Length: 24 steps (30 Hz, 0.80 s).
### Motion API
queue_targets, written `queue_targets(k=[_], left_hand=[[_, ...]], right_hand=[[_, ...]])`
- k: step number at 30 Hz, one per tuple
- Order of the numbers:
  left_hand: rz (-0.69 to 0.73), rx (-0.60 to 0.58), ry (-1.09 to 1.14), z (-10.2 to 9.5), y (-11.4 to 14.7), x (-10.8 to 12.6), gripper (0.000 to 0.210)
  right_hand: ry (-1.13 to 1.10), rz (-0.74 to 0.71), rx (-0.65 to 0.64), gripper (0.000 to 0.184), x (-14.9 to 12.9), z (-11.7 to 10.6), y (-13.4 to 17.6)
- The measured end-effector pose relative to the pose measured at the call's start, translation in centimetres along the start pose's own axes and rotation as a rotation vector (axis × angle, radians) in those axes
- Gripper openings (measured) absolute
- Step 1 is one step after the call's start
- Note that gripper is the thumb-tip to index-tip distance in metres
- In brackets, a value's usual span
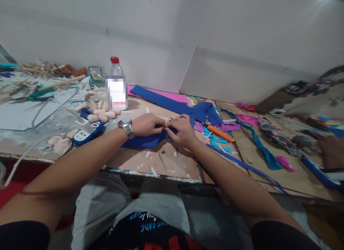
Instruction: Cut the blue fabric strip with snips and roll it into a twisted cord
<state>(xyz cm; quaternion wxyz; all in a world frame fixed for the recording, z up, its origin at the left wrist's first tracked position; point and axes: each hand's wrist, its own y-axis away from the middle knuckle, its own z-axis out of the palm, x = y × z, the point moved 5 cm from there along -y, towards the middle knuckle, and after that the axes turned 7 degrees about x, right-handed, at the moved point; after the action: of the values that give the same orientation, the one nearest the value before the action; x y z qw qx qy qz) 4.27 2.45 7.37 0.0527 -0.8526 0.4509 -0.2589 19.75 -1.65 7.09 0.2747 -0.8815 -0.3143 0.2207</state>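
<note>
My left hand [150,124], with a metal watch [126,127] on its wrist, is closed in a pinch over a piece of blue cloth [146,140]. Its fingertips meet those of my right hand [181,131], which is also closed and pinches the same cloth. A small pale bit shows between the fingertips, too small to name. The cloth lies partly under both hands, so its middle is hidden. Just beyond my right hand is a folded blue strip [163,100], resting over a pink sheet [176,96]. An orange-handled cutter [220,133] lies to the right among cut scraps.
A red-capped bottle [116,68] stands at the back, behind a lit phone [117,93]. Peach-coloured stuffed pieces [100,112] and a blue-and-white power strip [87,133] with a cable lie left. Green-handled pliers [40,95] are farther left. Another person's hand [333,151] is at far right.
</note>
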Motion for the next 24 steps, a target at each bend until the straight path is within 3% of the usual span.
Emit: queue_targets(k=[7,19,21,24], left_hand=[[0.125,-0.003,-0.129,0.2,0.0,0.6,0.026],[0.063,-0.005,-0.115,0.7,0.1,-0.2,0.029],[0.069,0.026,-0.114,0.6,0.0,-0.2,0.028],[0.116,0.172,-0.12,-0.8,-0.1,1.4,0.027]], right_hand=[[-0.031,0.068,-0.042,0.011,0.5,0.5,0.1],[-0.032,0.106,-0.07,0.008,0.9,1.2,0.2],[-0.03,0.106,-0.065,0.007,1.2,1.3,0.3],[-0.029,0.108,-0.044,0.007,1.7,1.5,0.4]])
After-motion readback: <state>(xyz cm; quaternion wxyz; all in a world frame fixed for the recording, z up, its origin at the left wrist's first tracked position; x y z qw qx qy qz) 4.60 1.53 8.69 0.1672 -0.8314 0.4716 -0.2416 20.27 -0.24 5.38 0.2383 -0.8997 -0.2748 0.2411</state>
